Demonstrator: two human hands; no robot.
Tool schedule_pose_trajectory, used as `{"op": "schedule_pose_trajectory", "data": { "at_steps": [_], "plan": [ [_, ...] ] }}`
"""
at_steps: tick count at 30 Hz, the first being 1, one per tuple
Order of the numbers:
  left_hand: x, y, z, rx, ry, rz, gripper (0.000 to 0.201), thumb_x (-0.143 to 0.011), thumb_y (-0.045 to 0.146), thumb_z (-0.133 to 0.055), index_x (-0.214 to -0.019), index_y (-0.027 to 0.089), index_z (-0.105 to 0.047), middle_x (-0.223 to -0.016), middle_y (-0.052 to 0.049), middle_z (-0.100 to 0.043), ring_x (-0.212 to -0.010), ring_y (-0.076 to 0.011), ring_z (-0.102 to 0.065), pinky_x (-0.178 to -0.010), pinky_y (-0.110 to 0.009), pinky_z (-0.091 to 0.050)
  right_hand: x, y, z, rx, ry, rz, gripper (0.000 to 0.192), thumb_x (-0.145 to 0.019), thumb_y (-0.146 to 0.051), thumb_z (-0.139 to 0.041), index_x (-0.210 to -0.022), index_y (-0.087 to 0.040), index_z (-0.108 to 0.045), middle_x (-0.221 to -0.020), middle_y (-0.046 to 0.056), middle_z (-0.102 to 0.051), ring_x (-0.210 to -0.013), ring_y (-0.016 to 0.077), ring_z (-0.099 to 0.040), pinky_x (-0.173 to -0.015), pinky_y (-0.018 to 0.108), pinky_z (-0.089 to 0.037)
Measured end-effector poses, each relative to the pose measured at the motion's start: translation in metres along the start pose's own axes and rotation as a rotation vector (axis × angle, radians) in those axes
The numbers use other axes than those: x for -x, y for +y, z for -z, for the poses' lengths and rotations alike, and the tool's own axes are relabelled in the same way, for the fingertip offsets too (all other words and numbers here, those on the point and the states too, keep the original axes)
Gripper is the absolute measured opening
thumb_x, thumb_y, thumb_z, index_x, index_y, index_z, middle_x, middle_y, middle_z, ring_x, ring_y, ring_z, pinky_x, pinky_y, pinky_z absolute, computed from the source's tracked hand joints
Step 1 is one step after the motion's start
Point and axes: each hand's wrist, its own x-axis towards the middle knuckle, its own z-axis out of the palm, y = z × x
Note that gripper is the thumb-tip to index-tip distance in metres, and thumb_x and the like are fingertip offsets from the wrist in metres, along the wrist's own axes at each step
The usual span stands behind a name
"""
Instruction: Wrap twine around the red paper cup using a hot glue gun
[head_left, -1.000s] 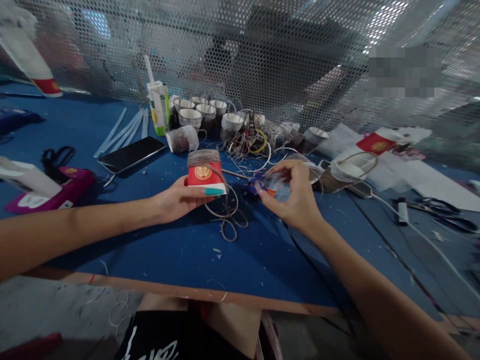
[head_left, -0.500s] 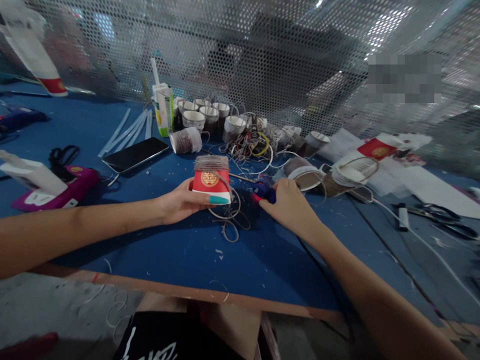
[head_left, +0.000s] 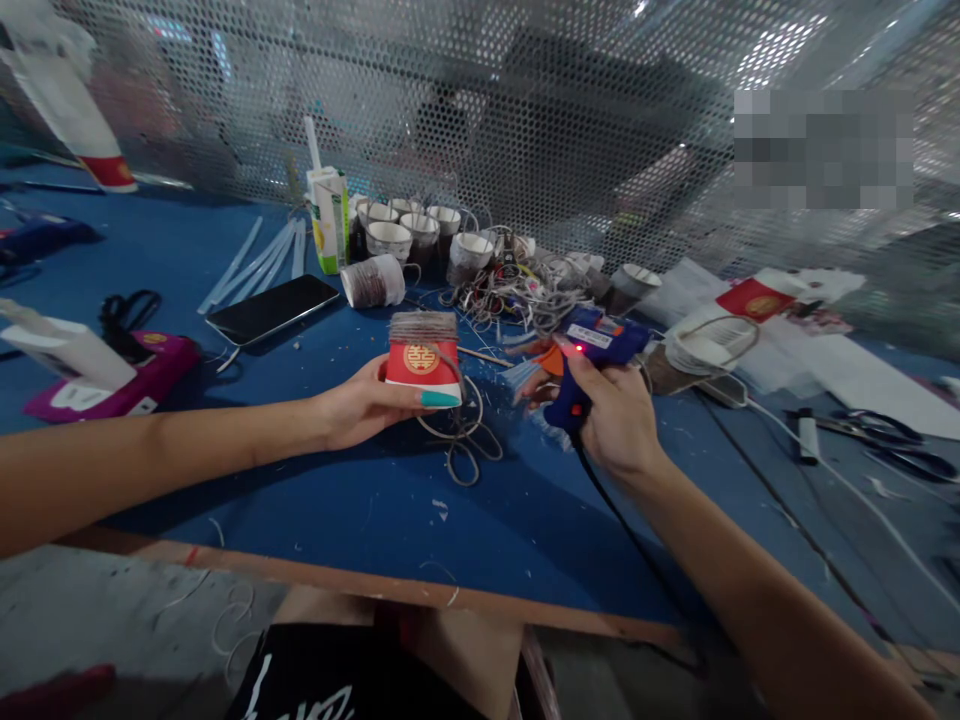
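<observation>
My left hand grips a red paper cup that stands upside down on the blue table; brown twine is wound around its upper part, and loose twine trails from it. My right hand holds a blue glue gun lifted just above the table, its orange nozzle pointing left toward the cup and a small red light lit. Its black cord runs back along my right arm.
Several twine-wrapped cups and a wire tangle lie behind. A drink carton, glue sticks, a phone and a magenta glue gun sit to the left. Scissors and papers lie right. Perforated mesh backs the table.
My right hand closed on the blue glue gun that lay on the table and lifted it, turning its nozzle toward the cup. My left hand kept the cup still.
</observation>
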Motion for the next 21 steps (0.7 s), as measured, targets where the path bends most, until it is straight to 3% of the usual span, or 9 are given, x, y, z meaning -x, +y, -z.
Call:
{"op": "schedule_pose_trajectory", "data": {
  "at_steps": [3, 5, 12, 16, 21],
  "plan": [
    [0.0, 0.0, -0.001, -0.003, 0.014, 0.013, 0.056, -0.045, 0.013, -0.089, -0.096, 0.015, -0.066, -0.09, -0.003, -0.074, -0.084, -0.0177, -0.07, -0.083, -0.03, -0.054, 0.005, -0.005, -0.006, -0.215, -0.066, -0.103, 0.034, -0.079, -0.052, -0.062, -0.071, -0.019, -0.061, -0.04, -0.003, -0.049, -0.028, 0.0105, -0.039, -0.029, 0.025, -0.031],
    [0.0, 0.001, -0.002, -0.004, 0.018, 0.025, 0.056, -0.044, 0.013, -0.09, -0.096, 0.015, -0.067, -0.089, -0.003, -0.074, -0.084, -0.0176, -0.07, -0.082, -0.029, -0.055, 0.008, -0.008, -0.008, -0.271, -0.095, -0.14, 0.034, -0.075, -0.053, -0.061, -0.066, -0.02, -0.06, -0.036, -0.003, -0.046, -0.024, 0.0112, -0.037, -0.025, 0.025, -0.027],
    [-0.001, -0.001, 0.001, -0.002, 0.0, 0.023, 0.057, -0.047, 0.012, -0.091, -0.099, 0.013, -0.066, -0.091, -0.004, -0.075, -0.085, -0.0175, -0.072, -0.085, -0.03, -0.055, 0.019, -0.016, -0.011, -0.215, -0.165, -0.167, 0.035, -0.068, -0.054, -0.069, -0.065, -0.019, -0.065, -0.042, 0.001, -0.059, -0.025, 0.0122, -0.045, -0.025, 0.025, -0.032],
    [-0.002, -0.002, 0.002, -0.024, 0.004, 0.029, 0.053, -0.052, 0.008, -0.088, -0.101, 0.012, -0.067, -0.092, -0.005, -0.076, -0.087, -0.0185, -0.072, -0.093, -0.035, -0.053, 0.023, -0.01, -0.012, -0.167, -0.166, -0.184, 0.038, -0.068, -0.055, -0.071, -0.064, -0.018, -0.065, -0.038, 0.0, -0.056, -0.028, 0.0124, -0.047, -0.027, 0.024, -0.035],
    [-0.002, -0.002, -0.001, -0.028, -0.039, 0.003, 0.047, -0.053, 0.006, -0.086, -0.097, 0.012, -0.069, -0.088, -0.004, -0.076, -0.084, -0.0175, -0.072, -0.091, -0.033, -0.054, 0.025, -0.006, -0.013, -0.131, -0.159, -0.202, 0.038, -0.069, -0.054, -0.072, -0.062, -0.018, -0.064, -0.034, -0.003, -0.05, -0.029, 0.0117, -0.048, -0.033, 0.023, -0.041]
  ]
}}
